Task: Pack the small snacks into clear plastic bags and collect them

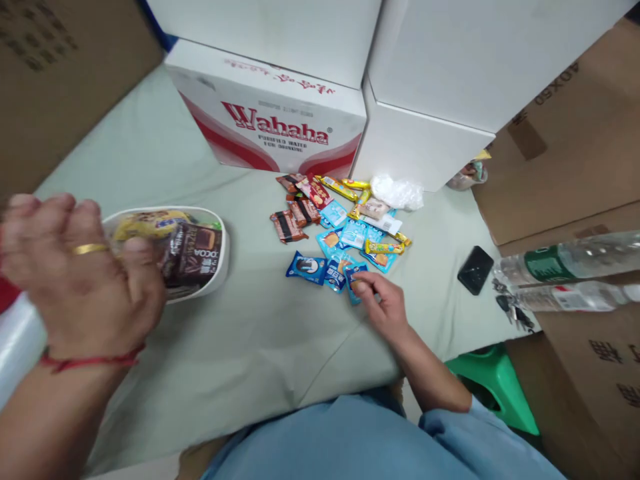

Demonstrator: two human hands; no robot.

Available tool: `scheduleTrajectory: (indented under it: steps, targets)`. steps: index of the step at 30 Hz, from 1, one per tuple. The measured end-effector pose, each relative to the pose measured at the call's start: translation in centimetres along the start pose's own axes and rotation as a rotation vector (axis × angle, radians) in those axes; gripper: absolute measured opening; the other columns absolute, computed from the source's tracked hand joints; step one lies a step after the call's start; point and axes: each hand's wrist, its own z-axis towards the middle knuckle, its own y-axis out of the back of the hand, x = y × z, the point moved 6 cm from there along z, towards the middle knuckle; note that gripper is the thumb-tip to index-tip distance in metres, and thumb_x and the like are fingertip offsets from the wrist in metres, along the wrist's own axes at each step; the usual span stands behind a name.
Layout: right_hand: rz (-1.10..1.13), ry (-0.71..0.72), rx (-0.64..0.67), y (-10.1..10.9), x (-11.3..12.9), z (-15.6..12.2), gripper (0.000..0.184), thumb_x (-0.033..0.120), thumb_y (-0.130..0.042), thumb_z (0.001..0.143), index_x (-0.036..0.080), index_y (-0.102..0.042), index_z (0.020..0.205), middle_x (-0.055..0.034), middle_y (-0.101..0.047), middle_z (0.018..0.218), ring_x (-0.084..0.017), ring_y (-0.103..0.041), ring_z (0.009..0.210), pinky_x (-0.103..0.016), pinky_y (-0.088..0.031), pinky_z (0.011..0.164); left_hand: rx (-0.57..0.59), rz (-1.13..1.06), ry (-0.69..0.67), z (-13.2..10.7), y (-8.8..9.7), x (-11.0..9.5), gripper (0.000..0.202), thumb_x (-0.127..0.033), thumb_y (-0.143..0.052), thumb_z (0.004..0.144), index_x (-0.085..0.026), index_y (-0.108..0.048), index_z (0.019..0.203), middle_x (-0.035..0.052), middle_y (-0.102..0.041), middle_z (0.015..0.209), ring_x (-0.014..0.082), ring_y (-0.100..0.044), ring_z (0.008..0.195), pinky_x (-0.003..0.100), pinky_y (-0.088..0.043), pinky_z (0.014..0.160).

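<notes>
The person wears a plain blue shirt [320, 443], its loose right sleeve [453, 427] ending near the elbow, with the forearm bare below. A gold-coloured ring [90, 249] circles one finger of the left hand [95, 287]; a thin red cord bracelet [93, 361] rings that wrist.

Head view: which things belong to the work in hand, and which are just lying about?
Seemingly in use, judging by the hands:
- white tub of packets, beyond the left hand
- blue packet at the right hand's fingertips
- wrapped snacks spread around it

Apparently just lying about:
- black phone
- keys
- plastic bottles
- Wahaha box
- green stool
</notes>
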Motion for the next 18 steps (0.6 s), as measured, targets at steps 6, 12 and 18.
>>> scheduleTrajectory:
  steps: [6, 12, 18]
  targets:
    - [-0.442, -0.024, -0.332, 10.0, -4.1, 8.1, 0.03, 0.043, -0.055, 0.102, 0.021, -0.073, 0.095, -0.0036, -0.069, 0.082, -0.02, -0.063, 0.075, -0.032, -0.053, 0.075, 0.116, -0.271, -0.221, -8.1, -1.5, -5.3, 0.048, -0.037, -0.042, 0.1, -0.026, -0.054, 0.055, 0.0023, -0.061, 0.055, 0.0191, -0.06, 0.053, 0.037, -0.044, 0.054]
    - [-0.833, 0.196, -0.041, 10.7, -8.3, 17.7, 0.028, 0.021, -0.057, 0.092, 0.021, -0.074, 0.114, -0.0133, -0.057, 0.143, -0.032, -0.054, 0.12, -0.048, -0.051, 0.097, 0.171, -0.293, -0.286, -12.5, -4.2, -6.4, 0.05, -0.035, -0.05, 0.102, -0.022, -0.042, 0.054, -0.0024, -0.048, 0.049, 0.0128, -0.047, 0.043, 0.031, -0.031, 0.048]
    - [-0.688, 0.217, -0.163, 12.4, -7.0, 20.7, 0.015, 0.027, -0.063, 0.092, 0.02, -0.074, 0.1, -0.013, -0.068, 0.122, -0.029, -0.057, 0.113, -0.05, -0.049, 0.102, 0.225, -0.362, -0.241, -13.0, -3.4, -4.9, 0.046, -0.038, -0.05, 0.102, -0.023, -0.044, 0.059, -0.0038, -0.046, 0.052, 0.013, -0.05, 0.045, 0.03, -0.035, 0.05]
